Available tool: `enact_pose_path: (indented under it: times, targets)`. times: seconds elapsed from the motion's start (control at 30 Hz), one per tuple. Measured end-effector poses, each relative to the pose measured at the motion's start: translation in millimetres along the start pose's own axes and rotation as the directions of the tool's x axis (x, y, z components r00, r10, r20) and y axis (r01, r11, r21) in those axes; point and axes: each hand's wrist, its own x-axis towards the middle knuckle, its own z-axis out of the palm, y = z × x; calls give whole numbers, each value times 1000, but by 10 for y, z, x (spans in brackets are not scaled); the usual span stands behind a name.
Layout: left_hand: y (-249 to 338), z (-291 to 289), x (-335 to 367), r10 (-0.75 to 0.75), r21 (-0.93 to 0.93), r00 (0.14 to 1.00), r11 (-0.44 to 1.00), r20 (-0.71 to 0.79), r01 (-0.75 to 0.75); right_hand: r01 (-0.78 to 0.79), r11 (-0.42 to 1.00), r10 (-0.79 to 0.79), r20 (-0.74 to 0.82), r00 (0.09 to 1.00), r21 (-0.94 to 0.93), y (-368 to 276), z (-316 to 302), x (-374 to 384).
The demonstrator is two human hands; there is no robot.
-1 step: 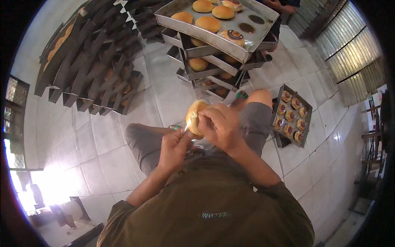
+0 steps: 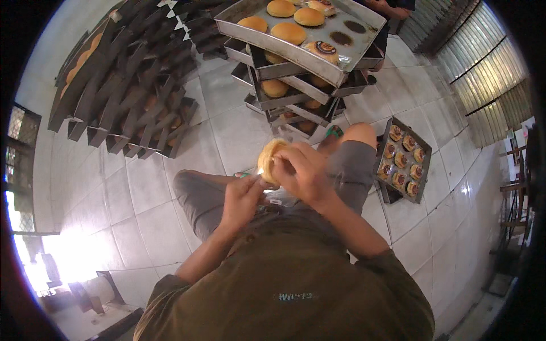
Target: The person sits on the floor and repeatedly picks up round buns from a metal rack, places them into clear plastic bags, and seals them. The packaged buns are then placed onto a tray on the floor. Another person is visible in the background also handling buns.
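A golden round bun (image 2: 267, 160) is held up in front of my lap, with shiny clear plastic wrap (image 2: 278, 196) around and below it. My left hand (image 2: 241, 198) is closed at the bun's lower left, its thumb and fingers pinching the plastic wrap. Across the bun's right side lies my right hand (image 2: 304, 170), its fingers bent and gripping the bun in its wrap. Those fingers hide part of the bun. Beyond my hands, a top tray (image 2: 372, 28) carries several plain buns (image 2: 289, 33) and a wrapped bun with a dark round label (image 2: 323, 51).
Below the top tray, more metal trays (image 2: 284, 102) of buns are stacked crosswise. Another tall stack of dark trays (image 2: 131, 85) stands at the left. A tray (image 2: 422, 187) of labelled buns rests on the tiled floor (image 2: 418, 227) at the right. Part of another person (image 2: 392, 10) shows at the far edge.
The bun has tilted a little and less of its face shows. My right fingers have shifted slightly over it; my left hand stays at its lower left.
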Motion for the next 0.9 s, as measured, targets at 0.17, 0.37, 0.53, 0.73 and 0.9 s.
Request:
enact_pose_path:
  times: [0.17,0.37,0.53,0.73,0.9]
  targets:
    - [-156,80,9,52,-13,993,998,-102,-53,-49,999,49,5,999,8,67,-14,-50]
    - [-320,76,150,72,-3,997,997,-35,-73,-52,977,98,216,971,-207,364,29,-167]
    - [-257,-137,312,-262,-789,961,569,91,230,197,978,-179,197,964,-72,-308,-241,-19]
    - [-73,237,612,56,-810,935,519,351,273,80,968,-142,259,955,237,-1134,-660,164]
    - [95,96,417,338,-866,812,339,476,366,139,969,-185,222,957,205,-1255,-1186,254]
